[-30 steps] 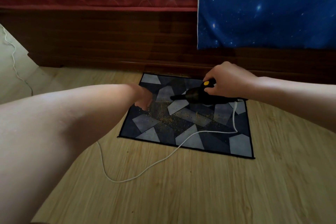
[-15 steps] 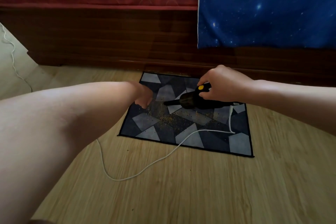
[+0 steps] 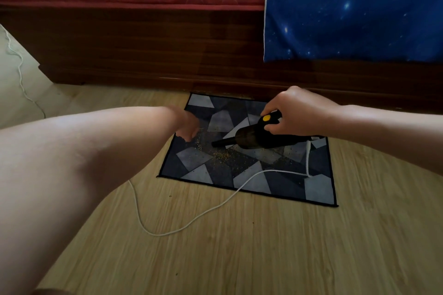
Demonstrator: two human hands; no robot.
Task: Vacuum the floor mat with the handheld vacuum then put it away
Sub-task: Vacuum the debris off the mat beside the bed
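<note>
A dark mat [image 3: 320, 190] with grey geometric patches lies on the wood floor in front of a bed. Yellowish crumbs [image 3: 223, 156] are scattered over its middle and left part. My right hand [image 3: 297, 112] grips the handle of a black handheld vacuum [image 3: 251, 138] with a yellow button. The vacuum is held low over the mat, and its narrow nozzle points left at the crumbs. My left hand [image 3: 189, 127] rests on the mat's left part with its fingers curled under, holding nothing that I can see. It lies a short way left of the nozzle tip.
The vacuum's white cord [image 3: 191, 221] trails from its rear across the mat and loops over the floor toward the left. A dark wooden bed frame [image 3: 153, 55] runs along the back, with a red mattress and a hanging blue starry sheet [image 3: 354, 9].
My right hand has slid the vacuum leftward over the mat, bringing the nozzle closer to my left hand. The cord followed it. My left hand stayed in place.
</note>
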